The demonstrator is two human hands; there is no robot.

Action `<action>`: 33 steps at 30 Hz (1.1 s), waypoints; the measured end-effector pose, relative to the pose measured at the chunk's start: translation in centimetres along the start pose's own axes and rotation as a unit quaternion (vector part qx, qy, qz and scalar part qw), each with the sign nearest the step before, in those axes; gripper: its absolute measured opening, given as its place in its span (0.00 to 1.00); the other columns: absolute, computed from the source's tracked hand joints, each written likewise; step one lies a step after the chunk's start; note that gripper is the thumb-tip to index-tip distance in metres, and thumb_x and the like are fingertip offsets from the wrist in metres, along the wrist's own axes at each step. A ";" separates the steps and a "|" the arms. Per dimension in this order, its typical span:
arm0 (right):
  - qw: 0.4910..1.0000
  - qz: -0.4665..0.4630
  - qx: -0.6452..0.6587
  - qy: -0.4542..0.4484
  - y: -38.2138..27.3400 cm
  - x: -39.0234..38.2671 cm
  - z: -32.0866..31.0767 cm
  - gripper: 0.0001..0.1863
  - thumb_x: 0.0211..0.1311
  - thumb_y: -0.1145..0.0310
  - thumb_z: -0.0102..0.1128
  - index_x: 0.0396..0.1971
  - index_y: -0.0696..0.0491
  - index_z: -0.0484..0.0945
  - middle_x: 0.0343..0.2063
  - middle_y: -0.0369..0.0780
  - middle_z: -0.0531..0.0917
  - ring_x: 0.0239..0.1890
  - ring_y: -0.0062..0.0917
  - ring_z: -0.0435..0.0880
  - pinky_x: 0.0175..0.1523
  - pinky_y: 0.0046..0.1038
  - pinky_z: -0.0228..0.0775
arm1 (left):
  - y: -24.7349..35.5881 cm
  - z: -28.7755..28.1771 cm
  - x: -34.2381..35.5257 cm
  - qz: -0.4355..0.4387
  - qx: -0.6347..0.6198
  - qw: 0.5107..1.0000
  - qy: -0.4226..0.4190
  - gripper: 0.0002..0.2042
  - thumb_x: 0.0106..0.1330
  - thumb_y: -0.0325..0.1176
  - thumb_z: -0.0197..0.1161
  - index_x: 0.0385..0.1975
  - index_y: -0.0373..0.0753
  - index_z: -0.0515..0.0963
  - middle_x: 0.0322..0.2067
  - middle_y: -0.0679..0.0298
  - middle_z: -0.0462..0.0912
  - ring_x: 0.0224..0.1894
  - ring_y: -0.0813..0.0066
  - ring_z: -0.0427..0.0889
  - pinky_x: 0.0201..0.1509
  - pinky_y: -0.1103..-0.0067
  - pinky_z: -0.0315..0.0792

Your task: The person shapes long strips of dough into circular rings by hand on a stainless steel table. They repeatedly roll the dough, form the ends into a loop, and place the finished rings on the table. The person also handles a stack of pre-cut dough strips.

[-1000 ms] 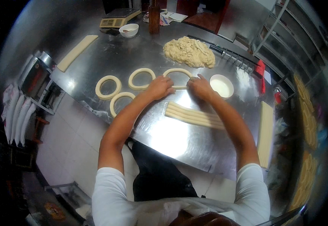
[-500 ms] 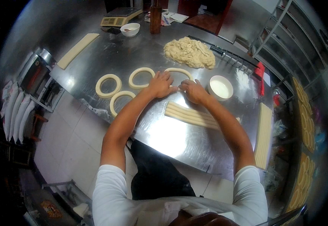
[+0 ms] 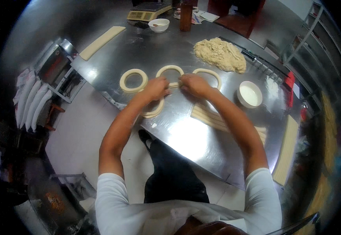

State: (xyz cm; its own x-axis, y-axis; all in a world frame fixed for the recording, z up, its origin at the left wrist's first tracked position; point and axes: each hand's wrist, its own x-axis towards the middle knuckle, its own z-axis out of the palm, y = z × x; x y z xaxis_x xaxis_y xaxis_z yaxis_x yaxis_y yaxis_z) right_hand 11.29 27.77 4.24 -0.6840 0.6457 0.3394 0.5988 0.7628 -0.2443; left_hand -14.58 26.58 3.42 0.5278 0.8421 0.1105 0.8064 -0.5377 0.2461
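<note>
My left hand (image 3: 157, 88) and my right hand (image 3: 196, 85) are closed at the near side of a pale dough ring (image 3: 169, 67), the middle one of the far row. Their fingertips pinch it where it lies on the steel table (image 3: 178, 133). To the left lies a whole dough ring (image 3: 133, 72); to the right, behind my right wrist, is a wider dough ring (image 3: 209, 71). Another dough ring (image 3: 155, 112) is partly covered by my left forearm. Under my right forearm lie several parallel dough strips (image 3: 206, 116).
A bowl of white liquid (image 3: 250, 105) stands to the right, with a large dough lump (image 3: 219, 55) beyond it. Long dough slabs lie at the right edge (image 3: 286, 150) and far left (image 3: 102, 42). At the back are a scale (image 3: 145, 15), a small bowl (image 3: 158, 26) and a brown cylinder (image 3: 185, 17).
Both hands have moved left, from the near side of the right-hand dough ring to the middle one. The whole view has shifted, so the table sits farther right in it.
</note>
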 end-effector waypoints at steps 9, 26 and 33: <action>0.996 0.006 -0.041 -0.081 1.5 3.7 1.1 0.09 0.65 0.66 0.63 0.39 0.55 0.84 0.44 0.48 0.86 0.50 0.45 0.84 0.60 0.43 0.71 | 0.7 -0.4 2.1 -0.038 -0.088 0.995 0.005 0.12 0.69 0.41 0.68 0.41 0.38 0.85 0.45 0.52 0.85 0.50 0.48 0.83 0.52 0.59 0.77; 0.752 0.193 0.630 -0.014 -4.5 1.1 -10.8 0.13 0.81 0.58 0.55 0.44 0.53 0.76 0.28 0.34 0.78 0.29 0.18 0.78 0.40 0.26 0.78 | 8.5 -11.2 0.2 -0.065 -0.670 0.731 -0.117 0.25 0.82 0.56 0.51 0.42 0.36 0.78 0.21 0.70 0.72 0.21 0.78 0.71 0.34 0.73 0.75; 0.771 0.194 0.606 -0.020 -4.0 -2.4 -12.8 0.11 0.79 0.60 0.57 0.44 0.53 0.77 0.29 0.33 0.81 0.28 0.16 0.78 0.33 0.21 0.72 | 8.3 -12.8 -2.1 -0.073 -0.650 0.744 -0.138 0.26 0.82 0.57 0.50 0.39 0.35 0.77 0.19 0.75 0.67 0.19 0.83 0.62 0.28 0.80 0.63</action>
State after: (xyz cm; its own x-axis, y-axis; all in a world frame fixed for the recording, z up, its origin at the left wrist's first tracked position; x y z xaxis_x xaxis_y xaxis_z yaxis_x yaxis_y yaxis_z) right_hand 15.87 22.69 16.04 -0.5780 0.8160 0.0042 -0.0512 -0.0311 -0.9982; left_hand -12.38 20.89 17.56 0.6387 0.7514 -0.1659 0.0165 0.2022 0.9792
